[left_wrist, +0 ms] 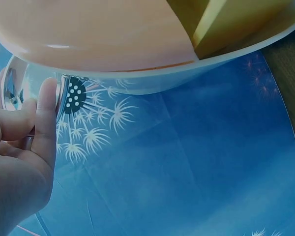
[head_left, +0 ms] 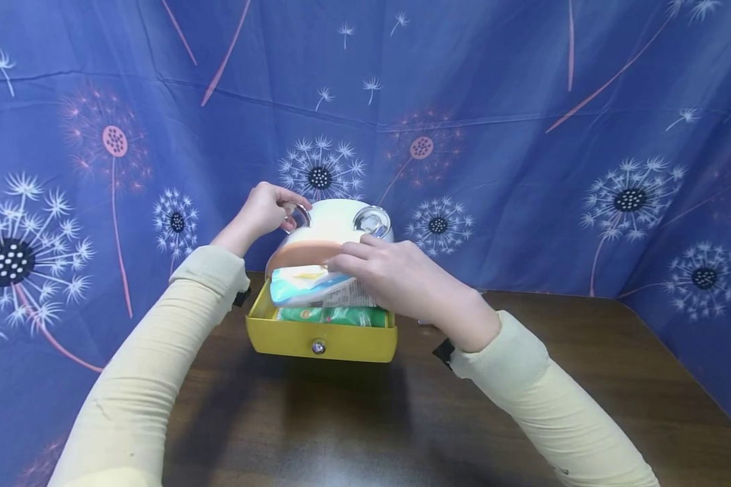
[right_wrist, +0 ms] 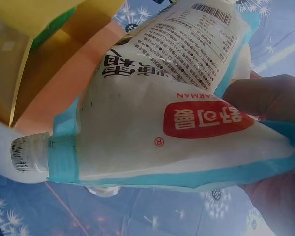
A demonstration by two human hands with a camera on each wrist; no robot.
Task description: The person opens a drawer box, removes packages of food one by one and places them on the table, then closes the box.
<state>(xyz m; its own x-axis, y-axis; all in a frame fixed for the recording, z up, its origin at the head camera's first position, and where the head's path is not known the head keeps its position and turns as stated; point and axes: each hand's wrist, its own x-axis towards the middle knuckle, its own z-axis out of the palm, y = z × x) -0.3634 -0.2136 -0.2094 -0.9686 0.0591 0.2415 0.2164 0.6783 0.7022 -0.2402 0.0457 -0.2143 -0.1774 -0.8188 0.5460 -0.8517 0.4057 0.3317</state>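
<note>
A white, round-topped box (head_left: 331, 220) with an orange-peach inside and two silver rings has a yellow drawer (head_left: 321, 341) pulled out, with a round silver knob (head_left: 319, 346). My left hand (head_left: 262, 211) grips the left silver ring (left_wrist: 62, 98) at the box's upper side, fingers curled round it. My right hand (head_left: 402, 274) holds a white-and-blue spouted pouch (right_wrist: 132, 142) by its wide end. In the head view the pouch lies over the open drawer, its clear cap (right_wrist: 29, 152) pointing toward the box in the right wrist view. Beneath it a green packet (head_left: 335, 316) rests in the drawer.
The box stands on a dark brown wooden table (head_left: 524, 392), near the back edge. A blue cloth (head_left: 493, 135) with dandelion prints hangs behind and at both sides. The other silver ring (head_left: 371, 220) sits at the box's right.
</note>
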